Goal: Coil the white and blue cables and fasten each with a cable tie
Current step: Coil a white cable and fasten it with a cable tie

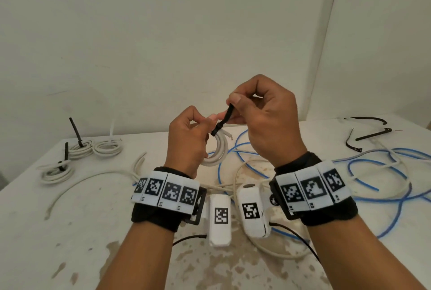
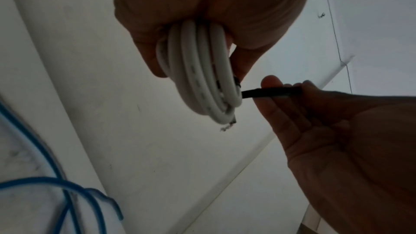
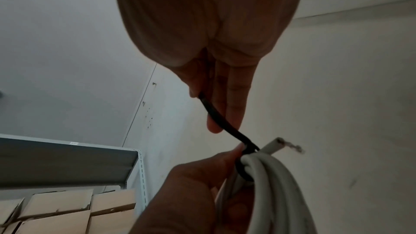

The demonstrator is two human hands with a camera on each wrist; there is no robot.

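My left hand point(image 1: 186, 140) grips a small coil of white cable point(image 1: 218, 150) above the table, seen close as the coil point(image 2: 202, 70) in the left wrist view. A black cable tie point(image 1: 225, 120) is looped round the coil's top. My right hand point(image 1: 261, 117) pinches the tie's free tail between thumb and fingers and holds it up and away from the coil. In the right wrist view the tie point(image 3: 221, 122) runs taut from my fingers down to the coil point(image 3: 270, 184). Loose blue cable point(image 1: 373, 168) lies on the table to the right.
Three tied white coils point(image 1: 81, 149) sit at the table's left. A loose white cable point(image 1: 93, 177) curves in front of them. Spare black ties point(image 1: 370, 135) lie at the far right. The stained white table point(image 1: 70, 231) meets a wall behind. Cardboard boxes point(image 3: 67, 211) stand under a shelf.
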